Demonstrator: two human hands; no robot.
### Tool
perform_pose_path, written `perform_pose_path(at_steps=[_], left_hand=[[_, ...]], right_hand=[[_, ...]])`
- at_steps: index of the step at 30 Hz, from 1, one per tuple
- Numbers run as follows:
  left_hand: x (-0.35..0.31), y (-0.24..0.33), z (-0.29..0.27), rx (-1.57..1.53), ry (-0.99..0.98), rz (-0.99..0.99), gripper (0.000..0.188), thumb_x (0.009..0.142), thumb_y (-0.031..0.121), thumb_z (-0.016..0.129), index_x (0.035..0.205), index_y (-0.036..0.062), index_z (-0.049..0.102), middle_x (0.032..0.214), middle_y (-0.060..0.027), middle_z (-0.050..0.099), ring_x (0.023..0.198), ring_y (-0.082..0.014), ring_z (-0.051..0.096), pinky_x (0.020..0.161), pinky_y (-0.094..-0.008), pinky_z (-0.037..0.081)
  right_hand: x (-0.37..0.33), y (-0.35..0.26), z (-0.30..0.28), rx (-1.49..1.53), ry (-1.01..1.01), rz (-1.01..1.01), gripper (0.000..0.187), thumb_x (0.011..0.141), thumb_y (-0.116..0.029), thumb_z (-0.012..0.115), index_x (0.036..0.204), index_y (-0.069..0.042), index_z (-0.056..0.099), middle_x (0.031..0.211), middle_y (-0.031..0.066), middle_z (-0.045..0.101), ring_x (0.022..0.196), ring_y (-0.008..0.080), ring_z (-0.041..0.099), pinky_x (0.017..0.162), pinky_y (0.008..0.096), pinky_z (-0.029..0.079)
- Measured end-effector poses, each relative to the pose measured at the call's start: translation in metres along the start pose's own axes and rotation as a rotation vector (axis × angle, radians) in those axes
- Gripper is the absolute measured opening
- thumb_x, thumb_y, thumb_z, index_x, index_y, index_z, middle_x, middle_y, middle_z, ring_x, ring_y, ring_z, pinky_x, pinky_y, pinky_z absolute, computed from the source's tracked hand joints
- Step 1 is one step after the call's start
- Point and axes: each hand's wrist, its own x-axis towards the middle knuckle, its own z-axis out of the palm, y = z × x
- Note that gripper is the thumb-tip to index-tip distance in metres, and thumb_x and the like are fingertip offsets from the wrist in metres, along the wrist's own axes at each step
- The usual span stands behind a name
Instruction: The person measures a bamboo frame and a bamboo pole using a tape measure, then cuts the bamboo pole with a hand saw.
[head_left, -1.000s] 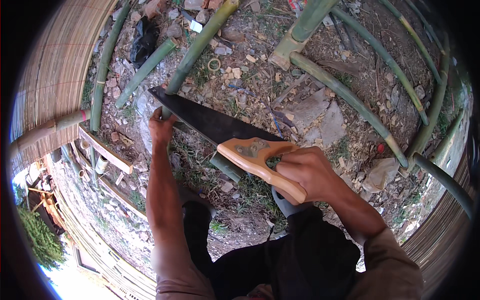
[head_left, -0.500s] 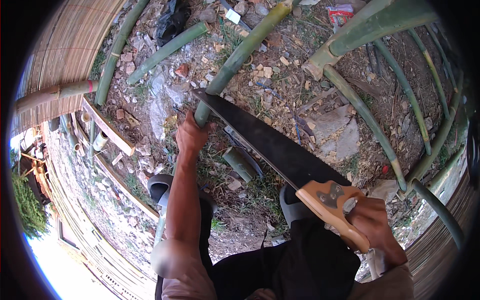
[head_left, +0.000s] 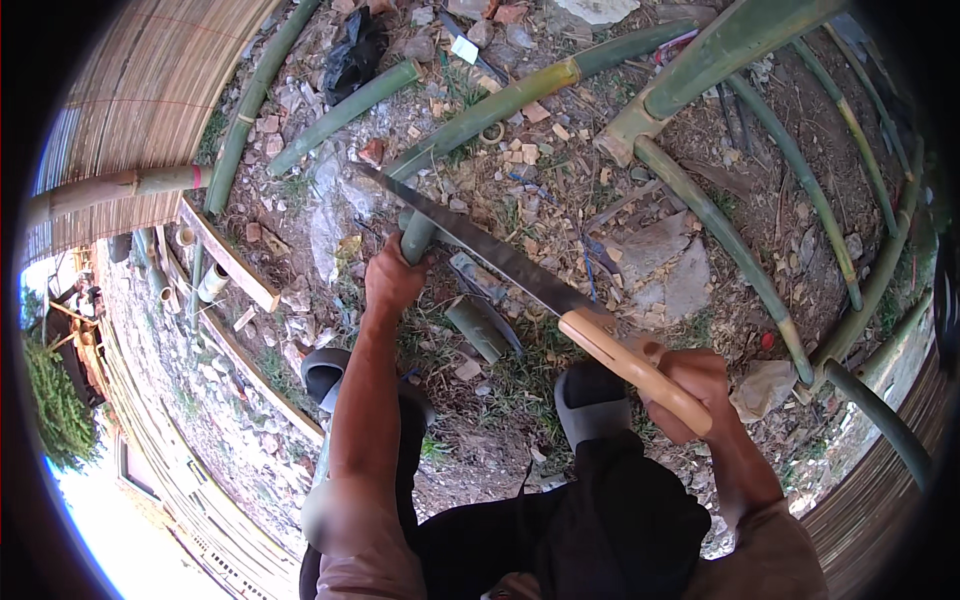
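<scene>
My left hand (head_left: 393,275) is closed around a short green piece of bamboo (head_left: 418,236), whose upper end sticks out beyond my fingers. In my right hand (head_left: 690,388) is the pale wooden handle of a handsaw (head_left: 480,250). The dark blade slants up and left, its far part passing just beyond the short piece, and it looks slightly blurred. Whether blade and piece touch, I cannot tell. Past the blade lies a long green bamboo pole (head_left: 500,110), its near end apart from the piece I hold.
Between my feet lies a short bamboo offcut (head_left: 477,328). Another bamboo length (head_left: 345,115) rests at the upper left, near a black plastic bag (head_left: 352,55). A joined bamboo frame (head_left: 720,225) stands at right. Wood chips, stones and grass cover the ground.
The bamboo has parted at the blade: a short piece stays in my left hand, while the long pole has swung down to the ground. The saw has tilted onto its edge, and my right hand moved left.
</scene>
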Motion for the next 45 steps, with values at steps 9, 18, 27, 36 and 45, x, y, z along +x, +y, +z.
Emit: perform_pose_path(at_steps=[9, 18, 27, 36, 45], left_hand=[[-0.002, -0.001, -0.021, -0.138, -0.083, 0.094, 0.058, 0.078, 0.018, 0.08, 0.129, 0.0013, 0.06, 0.095, -0.0185, 0.074, 0.092, -0.0335, 0.073, 0.083, -0.0425, 0.055], [-0.015, 0.034, -0.173, -0.291, -0.188, 0.022, 0.026, 0.078, 0.008, 0.08, 0.097, 0.0021, 0.063, 0.066, -0.0004, 0.06, 0.053, -0.0099, 0.056, 0.049, -0.0288, 0.044], [-0.021, -0.022, -0.329, -0.031, 0.248, 0.042, 0.034, 0.085, 0.027, 0.083, 0.098, 0.0044, 0.062, 0.07, -0.0019, 0.062, 0.056, -0.0122, 0.055, 0.054, -0.0297, 0.046], [0.098, -0.063, -0.144, 0.379, 0.26, -0.096, 0.085, 0.072, 0.054, 0.087, 0.127, 0.0016, 0.048, 0.116, -0.027, 0.063, 0.111, -0.0461, 0.063, 0.085, -0.0551, 0.051], [0.095, 0.053, -0.026, 0.165, 0.276, 0.621, 0.082, 0.074, 0.045, 0.086, 0.137, 0.0056, 0.052, 0.121, -0.02, 0.055, 0.114, -0.0419, 0.055, 0.097, -0.0524, 0.045]], right_hand=[[-0.016, 0.011, -0.009, -0.095, 0.343, 0.149, 0.006, 0.078, -0.001, 0.067, 0.079, 0.003, 0.062, 0.059, 0.0088, 0.053, 0.046, 0.0213, 0.052, 0.048, 0.0331, 0.04], [-0.024, 0.029, -0.014, 0.002, 0.262, 0.223, 0.007, 0.08, 0.001, 0.067, 0.076, 0.003, 0.061, 0.063, 0.0112, 0.06, 0.052, 0.0222, 0.061, 0.052, 0.0327, 0.047], [-0.034, 0.027, -0.017, -0.073, 0.293, 0.072, 0.007, 0.08, 0.001, 0.067, 0.078, 0.003, 0.06, 0.062, 0.0097, 0.052, 0.048, 0.0204, 0.051, 0.049, 0.0326, 0.04], [-0.151, 0.002, -0.055, -0.561, -0.011, -0.051, 0.015, 0.074, -0.015, 0.075, 0.073, -0.008, 0.061, 0.065, 0.0065, 0.053, 0.059, 0.0277, 0.059, 0.064, 0.0436, 0.054], [-0.312, -0.066, -0.009, -1.02, -0.3, 0.64, 0.014, 0.077, -0.017, 0.072, 0.087, -0.011, 0.066, 0.095, 0.01, 0.057, 0.094, 0.0312, 0.061, 0.087, 0.0499, 0.051]])
